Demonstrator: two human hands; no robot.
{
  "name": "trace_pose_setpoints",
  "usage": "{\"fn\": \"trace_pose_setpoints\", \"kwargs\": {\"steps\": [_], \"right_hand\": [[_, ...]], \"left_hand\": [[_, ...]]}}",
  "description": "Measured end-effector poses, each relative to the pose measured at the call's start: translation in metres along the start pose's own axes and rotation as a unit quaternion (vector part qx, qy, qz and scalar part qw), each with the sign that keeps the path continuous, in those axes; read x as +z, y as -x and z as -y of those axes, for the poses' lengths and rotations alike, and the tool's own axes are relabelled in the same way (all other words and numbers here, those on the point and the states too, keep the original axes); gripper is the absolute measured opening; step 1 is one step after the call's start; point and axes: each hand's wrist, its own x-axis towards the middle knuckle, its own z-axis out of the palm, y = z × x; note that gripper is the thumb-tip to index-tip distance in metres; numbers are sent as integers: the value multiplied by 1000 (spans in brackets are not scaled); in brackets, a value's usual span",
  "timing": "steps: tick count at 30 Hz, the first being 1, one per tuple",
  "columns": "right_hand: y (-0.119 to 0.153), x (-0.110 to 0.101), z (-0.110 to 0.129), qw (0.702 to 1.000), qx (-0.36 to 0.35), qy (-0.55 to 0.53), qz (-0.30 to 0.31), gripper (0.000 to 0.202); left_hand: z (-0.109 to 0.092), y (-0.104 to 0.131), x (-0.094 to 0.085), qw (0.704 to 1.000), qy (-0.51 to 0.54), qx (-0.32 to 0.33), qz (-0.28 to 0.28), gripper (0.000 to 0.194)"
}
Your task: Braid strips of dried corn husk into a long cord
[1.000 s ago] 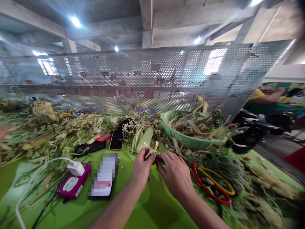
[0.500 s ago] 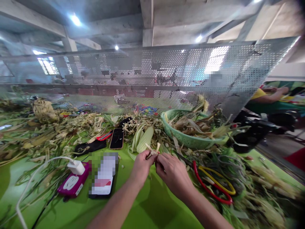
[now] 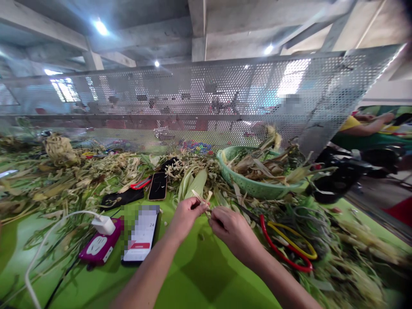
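Above the green table, my left hand pinches a small bundle of pale corn husk strips between thumb and fingertips, with the strip ends sticking up. My right hand is curled into a fist just to the right, with a small gap between the hands. A thin strand seems to run from the bundle into the right fingers, which mostly hide it. Just beyond the hands lie broad pale green corn husk leaves. Red-and-yellow-handled scissors rest beside my right forearm.
A green plastic basket of dried husks stands at the back right. Left of my hands are a lit phone, a dark phone and a purple power strip. Loose husks cover the back; a perforated metal screen rises behind.
My hands have moved slightly apart, the left shifting left and the right closing into a tighter fist. The husk bundle has moved a little left with my left hand.
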Motion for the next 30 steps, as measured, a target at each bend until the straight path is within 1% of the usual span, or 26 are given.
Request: {"fn": "trace_pose_setpoints", "kwargs": {"steps": [3, 6, 8, 10, 13, 15, 19, 21, 23, 26, 28, 30], "right_hand": [[-2, -5, -10, 996, 46, -65, -29, 22], [-4, -8, -21, 979, 100, -161, -75, 18], [-4, -9, -25, 967, 104, -220, -78, 20], [-4, -9, -26, 962, 103, -241, -81, 21], [-4, -10, -23, 958, 122, -237, -107, 22], [-5, -9, -21, 950, 133, -254, -121, 23], [-6, -5, -21, 925, 124, -345, -99, 25], [-5, -3, -23, 928, 120, -338, -100, 24], [-4, -3, -23, 946, 115, -280, -117, 24], [-1, -6, -22, 969, 89, -189, -133, 25], [0, -8, -21, 974, 82, -159, -142, 28], [0, -8, -21, 972, 90, -157, -151, 30]], "left_hand": [[0, 0, -1, 1000, -11, -7, 25, 37], [0, 3, 3, 998, -1, -23, 63, 36], [-2, 6, 7, 996, 15, -30, 85, 35], [-3, 8, 10, 994, 29, -37, 98, 34], [-5, 9, 13, 993, 47, -48, 94, 31], [-5, 9, 14, 993, 59, -47, 85, 30], [-3, 9, 15, 992, 85, -32, 88, 30], [-3, 9, 15, 991, 88, -30, 93, 29], [-4, 10, 16, 992, 79, -23, 98, 28], [-7, 12, 18, 994, 38, 2, 102, 25], [-10, 15, 20, 994, 13, 20, 104, 25], [-13, 17, 23, 994, 6, 30, 108, 25]]}}
